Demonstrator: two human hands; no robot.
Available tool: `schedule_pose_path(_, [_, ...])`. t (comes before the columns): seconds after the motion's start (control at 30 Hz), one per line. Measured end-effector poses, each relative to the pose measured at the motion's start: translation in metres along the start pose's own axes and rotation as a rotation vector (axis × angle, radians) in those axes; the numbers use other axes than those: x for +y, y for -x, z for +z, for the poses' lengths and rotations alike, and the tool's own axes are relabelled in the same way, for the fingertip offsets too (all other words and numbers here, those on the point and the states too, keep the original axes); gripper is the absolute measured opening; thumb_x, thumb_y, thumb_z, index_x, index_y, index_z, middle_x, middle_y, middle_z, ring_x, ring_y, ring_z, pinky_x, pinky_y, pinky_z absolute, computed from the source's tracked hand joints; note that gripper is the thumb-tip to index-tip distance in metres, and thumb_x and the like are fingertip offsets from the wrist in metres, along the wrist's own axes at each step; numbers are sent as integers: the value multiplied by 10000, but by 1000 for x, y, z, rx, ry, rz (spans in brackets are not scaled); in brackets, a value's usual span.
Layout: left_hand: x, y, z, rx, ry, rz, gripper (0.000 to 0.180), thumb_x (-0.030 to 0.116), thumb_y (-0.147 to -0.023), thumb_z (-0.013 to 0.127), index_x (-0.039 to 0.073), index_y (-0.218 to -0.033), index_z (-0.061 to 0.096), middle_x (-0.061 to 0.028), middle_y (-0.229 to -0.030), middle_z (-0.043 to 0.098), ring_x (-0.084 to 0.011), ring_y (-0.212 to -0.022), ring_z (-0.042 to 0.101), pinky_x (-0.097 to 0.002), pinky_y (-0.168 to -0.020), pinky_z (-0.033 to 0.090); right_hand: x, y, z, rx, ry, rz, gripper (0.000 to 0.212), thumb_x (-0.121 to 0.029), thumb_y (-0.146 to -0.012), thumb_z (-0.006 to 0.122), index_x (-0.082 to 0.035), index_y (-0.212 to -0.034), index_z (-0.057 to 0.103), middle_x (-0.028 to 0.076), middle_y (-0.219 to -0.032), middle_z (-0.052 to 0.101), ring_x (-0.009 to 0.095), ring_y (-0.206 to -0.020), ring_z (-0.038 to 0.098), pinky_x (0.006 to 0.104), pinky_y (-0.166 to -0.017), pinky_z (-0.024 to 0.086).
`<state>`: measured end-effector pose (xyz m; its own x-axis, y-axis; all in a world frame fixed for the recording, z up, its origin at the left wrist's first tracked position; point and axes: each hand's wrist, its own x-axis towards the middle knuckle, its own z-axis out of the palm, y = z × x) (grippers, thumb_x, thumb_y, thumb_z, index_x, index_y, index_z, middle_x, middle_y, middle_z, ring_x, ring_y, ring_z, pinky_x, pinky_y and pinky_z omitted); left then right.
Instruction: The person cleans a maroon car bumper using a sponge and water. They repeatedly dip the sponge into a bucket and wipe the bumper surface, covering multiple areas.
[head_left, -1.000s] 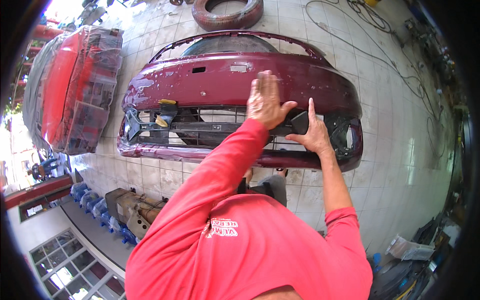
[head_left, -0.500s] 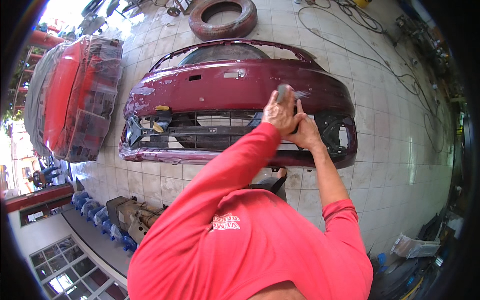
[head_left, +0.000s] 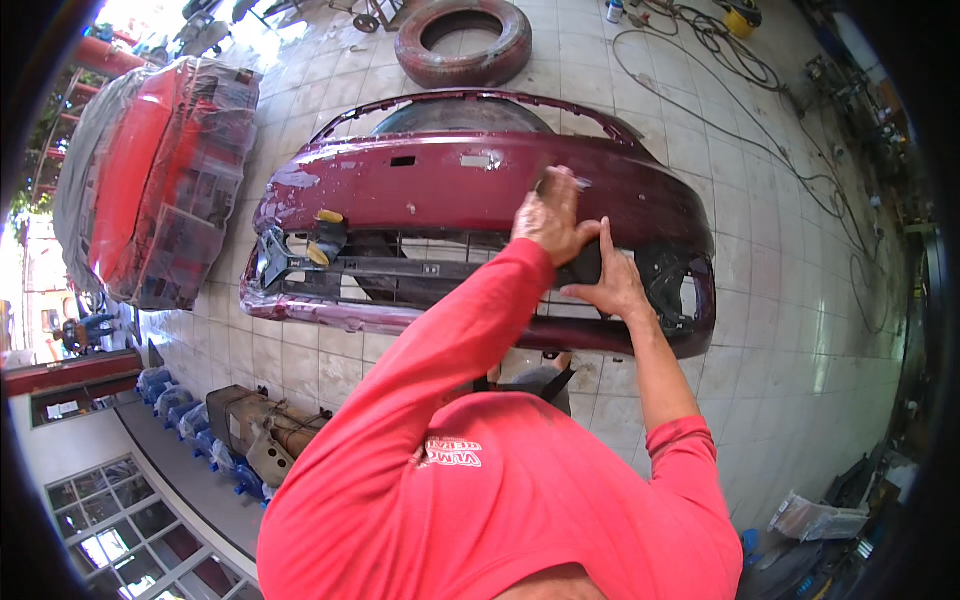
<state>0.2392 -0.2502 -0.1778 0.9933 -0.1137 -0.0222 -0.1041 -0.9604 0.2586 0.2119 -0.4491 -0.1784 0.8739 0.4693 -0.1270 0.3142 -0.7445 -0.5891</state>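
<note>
A dark red car bumper cover (head_left: 390,185) lies across the floor in front of me, with pale worn patches and wet-looking specks on its paint. My left hand (head_left: 548,212) lies fairly flat on the painted upper face, right of its middle. A small dark grey pad (head_left: 543,183) shows at the edge of its fingers, mostly hidden by them. My right hand (head_left: 615,280) is beside it, over the lower grille opening, thumb and fingers spread. Nothing is visibly held in it. Two yellow-and-dark pieces (head_left: 326,236) rest at the left of the black grille (head_left: 400,265).
A worn tyre (head_left: 464,75) lies beyond the bumper. At left stands a red car part wrapped in plastic and paper (head_left: 150,185). Hoses (head_left: 745,135) snake over the tiled floor at right. A brown tank-like part (head_left: 245,425) and several plastic-covered blue items (head_left: 185,415) are at lower left.
My left hand has shifted slightly left on the bumper with the pad. My right hand has come away from it and opened wider. The whole view has shifted a little.
</note>
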Motion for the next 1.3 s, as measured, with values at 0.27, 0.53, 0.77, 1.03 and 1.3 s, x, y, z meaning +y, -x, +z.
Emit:
schedule_pose_path(0.27, [-269,12,-75,-14,-69,-600,980,722,-1060,274,-40,-1671,194,-273,-1747,153,-374,-1643,107,-413,-1333,95,6,7,4,81,27,-52,1605,-670,-586,953,46,-1677,17,267,-1061,712,421,-1015,690,494,-1008,501])
schedule_pose_path(0.53, [49,-59,10,-111,91,54,1003,743,-1014,420,-24,-1645,285,-247,-1736,225,-394,-1624,189,-472,-1307,205,6,5,1,-42,-16,-54,1517,-598,-625,961,29,-1677,65,306,-1258,684,476,-1164,662,519,-1048,485])
schedule_pose_path(0.77, [-181,-15,-60,-20,-27,-368,958,696,-1063,346,-29,-1673,207,-229,-1763,148,-412,-1640,79,-431,-1331,121,12,11,5,70,25,-24,1608,-661,-596,949,42,-1678,-11,289,-1185,682,449,-1100,666,525,-1024,491])
schedule_pose_path(1.03, [23,-74,8,-78,11,-173,1076,776,-1016,364,-56,-1669,167,-261,-1761,101,-376,-1650,37,-519,-1320,141,-2,1,2,-64,63,-1,1554,-651,-649,931,93,-1656,10,279,-1156,687,431,-1079,669,525,-1044,469])
schedule_pose_path(1.3, [-195,20,-52,99,-115,-287,610,447,-1131,382,45,-1580,473,-177,-1663,421,-336,-1585,298,-398,-1309,218,46,33,-9,230,-26,-217,1096,-386,-669,935,-52,-1566,401,171,-1203,660,361,-1133,637,492,-1121,436])
